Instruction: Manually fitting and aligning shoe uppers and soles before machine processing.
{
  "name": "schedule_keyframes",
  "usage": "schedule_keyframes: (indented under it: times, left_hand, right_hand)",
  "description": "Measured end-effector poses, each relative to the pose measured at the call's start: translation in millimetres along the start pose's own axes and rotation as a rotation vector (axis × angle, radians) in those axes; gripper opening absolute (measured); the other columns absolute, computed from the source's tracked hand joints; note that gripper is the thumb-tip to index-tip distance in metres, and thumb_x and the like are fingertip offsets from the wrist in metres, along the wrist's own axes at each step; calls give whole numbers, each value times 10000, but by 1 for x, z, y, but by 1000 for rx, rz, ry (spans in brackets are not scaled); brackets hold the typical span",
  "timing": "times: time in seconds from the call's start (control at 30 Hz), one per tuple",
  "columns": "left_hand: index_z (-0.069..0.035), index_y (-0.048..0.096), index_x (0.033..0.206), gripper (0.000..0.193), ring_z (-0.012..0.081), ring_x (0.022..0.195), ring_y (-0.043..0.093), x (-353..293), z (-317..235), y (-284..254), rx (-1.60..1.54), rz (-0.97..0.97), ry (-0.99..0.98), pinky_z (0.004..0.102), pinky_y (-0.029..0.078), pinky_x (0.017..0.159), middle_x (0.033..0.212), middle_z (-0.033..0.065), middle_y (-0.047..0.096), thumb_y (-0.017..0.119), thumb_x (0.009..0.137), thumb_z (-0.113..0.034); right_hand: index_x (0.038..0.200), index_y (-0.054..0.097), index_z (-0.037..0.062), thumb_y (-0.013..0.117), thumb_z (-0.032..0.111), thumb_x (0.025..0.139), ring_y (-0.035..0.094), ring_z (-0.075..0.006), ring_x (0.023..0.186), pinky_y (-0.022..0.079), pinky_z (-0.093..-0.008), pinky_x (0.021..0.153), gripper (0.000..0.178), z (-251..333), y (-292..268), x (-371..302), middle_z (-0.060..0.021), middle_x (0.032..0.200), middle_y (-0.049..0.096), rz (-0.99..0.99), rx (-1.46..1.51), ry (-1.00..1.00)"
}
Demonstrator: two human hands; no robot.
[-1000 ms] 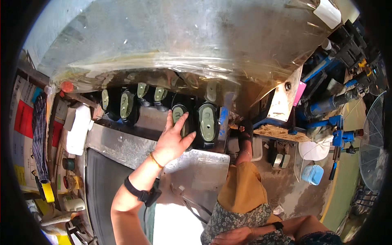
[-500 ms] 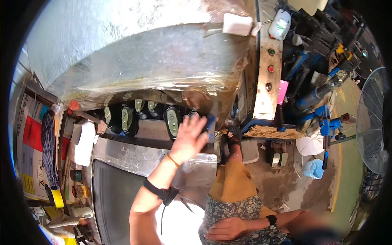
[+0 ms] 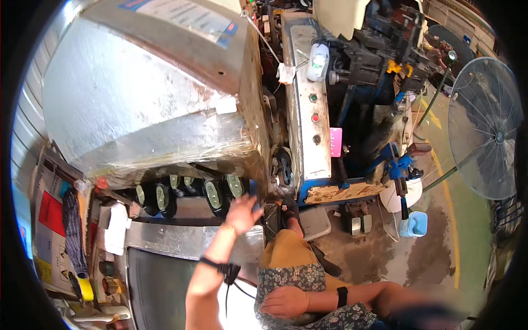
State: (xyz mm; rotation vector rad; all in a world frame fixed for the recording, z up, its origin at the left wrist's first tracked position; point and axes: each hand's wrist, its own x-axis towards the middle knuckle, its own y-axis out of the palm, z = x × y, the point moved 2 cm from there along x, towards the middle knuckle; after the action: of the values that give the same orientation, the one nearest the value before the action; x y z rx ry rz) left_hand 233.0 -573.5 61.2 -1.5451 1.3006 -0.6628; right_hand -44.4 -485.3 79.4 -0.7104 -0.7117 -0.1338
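My left hand is over the metal lip at the right end of the machine's opening, fingers apart and slightly blurred. Nothing shows in its grip. Just beyond its fingers stands the rightmost black shoe upper on a pale green last; I cannot tell whether they touch. Several similar pieces line the opening, among them a neighbouring shoe upper and one farther left. On the floral cloth over my lap rests my right hand, palm down, fingers stretched out.
A metal-hooded machine rises ahead, with a dark conveyor belt near me. To the right stands a control panel beside dark machinery. A large fan, a light-blue bucket and a yellow tape roll are around.
The view has swung, so the scene sits farther left. My left hand has drawn back from the rightmost shoe upper, whose green last now shows. My right hand stays on my lap.
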Motion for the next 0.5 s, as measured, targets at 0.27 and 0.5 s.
schedule_keyframes:
  times: [0.27, 0.5]
  left_hand:
    - [-30, 586, 1282, 423, 296, 1189, 574, -318, -50, 105, -490, -445, -404, 378, 428, 1023, 1261, 166, 623, 661, 899, -194]
    - [-36, 364, 1469, 553, 446, 1397, 288, -433, -85, 195, -73, -466, -326, 497, 262, 1146, 1510, 243, 322, 498, 961, -210]
  right_hand:
    - [994, 681, 117, 662, 167, 785, 624, -171, 849, 488, -312, 714, 216, 5, -17, -3, -5, 916, 642, -59, -1, 27]
    - [943, 698, 125, 669, 166, 779, 626, -161, 855, 479, -300, 769, 172, 21, -22, 3, 15, 912, 672, -27, -86, 44]
